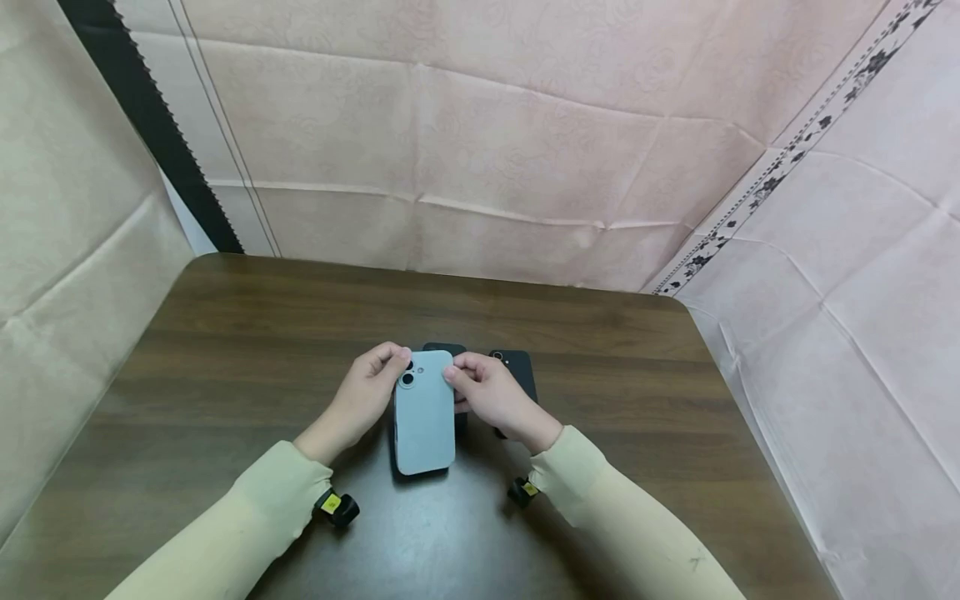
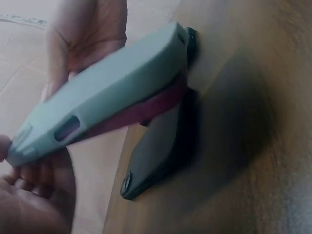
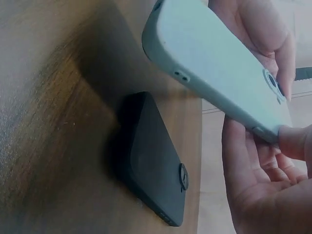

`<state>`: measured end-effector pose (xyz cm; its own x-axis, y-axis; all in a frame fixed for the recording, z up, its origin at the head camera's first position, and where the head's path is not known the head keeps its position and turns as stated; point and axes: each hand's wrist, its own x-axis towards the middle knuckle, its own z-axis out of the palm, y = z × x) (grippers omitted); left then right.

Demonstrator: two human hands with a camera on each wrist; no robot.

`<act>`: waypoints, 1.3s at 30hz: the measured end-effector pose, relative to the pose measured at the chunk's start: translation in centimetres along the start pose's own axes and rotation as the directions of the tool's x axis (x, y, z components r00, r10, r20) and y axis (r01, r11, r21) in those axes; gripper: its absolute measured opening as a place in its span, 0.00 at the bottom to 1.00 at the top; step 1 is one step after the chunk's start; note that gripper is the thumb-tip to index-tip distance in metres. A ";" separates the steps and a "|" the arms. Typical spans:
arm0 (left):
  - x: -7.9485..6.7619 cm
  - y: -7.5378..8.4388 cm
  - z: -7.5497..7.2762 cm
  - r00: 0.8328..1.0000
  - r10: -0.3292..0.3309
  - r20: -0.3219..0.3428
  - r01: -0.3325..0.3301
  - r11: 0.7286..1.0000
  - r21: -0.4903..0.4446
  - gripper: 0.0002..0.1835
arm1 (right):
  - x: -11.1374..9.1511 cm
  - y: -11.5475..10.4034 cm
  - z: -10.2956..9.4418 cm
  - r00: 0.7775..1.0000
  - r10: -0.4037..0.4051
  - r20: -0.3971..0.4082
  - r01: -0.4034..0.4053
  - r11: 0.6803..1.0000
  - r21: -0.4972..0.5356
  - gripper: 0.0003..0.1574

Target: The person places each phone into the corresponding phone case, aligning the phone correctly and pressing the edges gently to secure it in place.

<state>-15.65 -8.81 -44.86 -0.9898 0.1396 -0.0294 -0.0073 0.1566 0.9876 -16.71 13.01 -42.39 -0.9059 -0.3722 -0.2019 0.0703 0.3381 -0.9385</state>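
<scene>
A pale blue-green phone case [image 1: 425, 421] is held up in front of me, its back with the camera opening facing the head view. My left hand [image 1: 367, 382] pinches its upper left corner, thumb on the back. The opposite top corner is pinched by my right hand [image 1: 497, 393]. In the left wrist view a magenta strip [image 2: 158, 104] shows along the underside of the case, with a gap near the button cutout; the rest of it is hidden by the case. Both hands hold the case tilted above the table.
A black phone or cased phone [image 1: 521, 367] lies on the brown wooden table [image 1: 247, 350], beyond my right wrist. Another dark one [image 1: 446, 346] sits partly hidden behind the pale case. Light patterned cloth [image 1: 510, 150] hangs behind the table's far edge.
</scene>
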 end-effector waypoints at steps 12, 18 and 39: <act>-0.1 0.2 0.1 0.999 -0.019 0.036 0.019 1.000 0.008 0.14 | 0.2 0.4 0.2 1.000 0.015 0.002 -0.015 1.000 -0.017 0.13; -0.1 0.1 0.0 0.998 0.002 0.064 -0.001 1.000 -0.016 0.13 | 0.1 0.5 0.2 1.000 -0.014 0.016 0.014 0.999 -0.034 0.17; -0.3 -0.2 0.1 0.983 -0.098 0.153 0.079 0.989 0.124 0.11 | 0.4 -0.5 -1.1 0.986 0.039 -0.161 -0.016 0.990 0.143 0.16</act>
<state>-15.32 -8.79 -45.09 -0.9509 0.2712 -0.1489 -0.0677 0.2869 0.9556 -17.55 13.70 -41.72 -0.9579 -0.2147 -0.1905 0.1434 0.2167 -0.9656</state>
